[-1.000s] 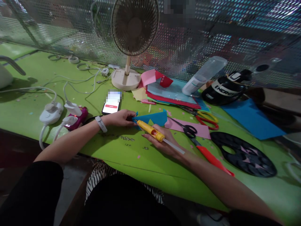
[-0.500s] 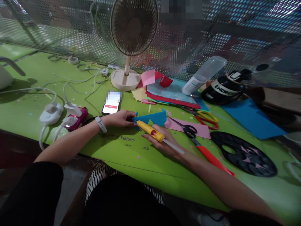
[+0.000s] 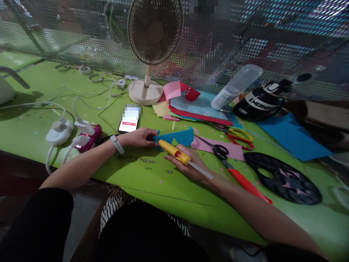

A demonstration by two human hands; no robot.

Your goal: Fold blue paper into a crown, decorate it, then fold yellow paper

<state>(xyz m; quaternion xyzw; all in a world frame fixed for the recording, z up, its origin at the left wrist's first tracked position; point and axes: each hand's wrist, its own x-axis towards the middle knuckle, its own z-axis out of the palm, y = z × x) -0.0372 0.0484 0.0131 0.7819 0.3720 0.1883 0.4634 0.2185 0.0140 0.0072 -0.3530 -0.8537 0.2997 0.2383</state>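
Observation:
My left hand (image 3: 141,137) pinches the left end of a folded piece of blue paper (image 3: 181,137) above the green table. A yellow hot glue gun (image 3: 174,151) is in my right hand (image 3: 191,163), its nozzle pointing left at the paper near my left fingertips. A whitish glue stick (image 3: 200,170) sticks out of the gun's rear. Whether the nozzle touches the paper I cannot tell. Just below the hands lie several tiny metallic bits (image 3: 147,160). Black-handled scissors (image 3: 219,151) rest on a strip of pink paper (image 3: 236,152) right of the blue paper.
A phone (image 3: 128,122) lies behind my left hand, with a fan (image 3: 145,92) farther back. Plugged-in power sockets (image 3: 89,138) and cables sit left. To the right are a red-handled cutting tool (image 3: 248,183), a black palette (image 3: 283,178), red-and-yellow scissors (image 3: 240,138), stacked paper (image 3: 199,105) and a black bottle (image 3: 261,102).
Almost nothing differs. Both hands, the glue gun and the folded blue paper hold the same place, apart from a very slight shift of the camera view.

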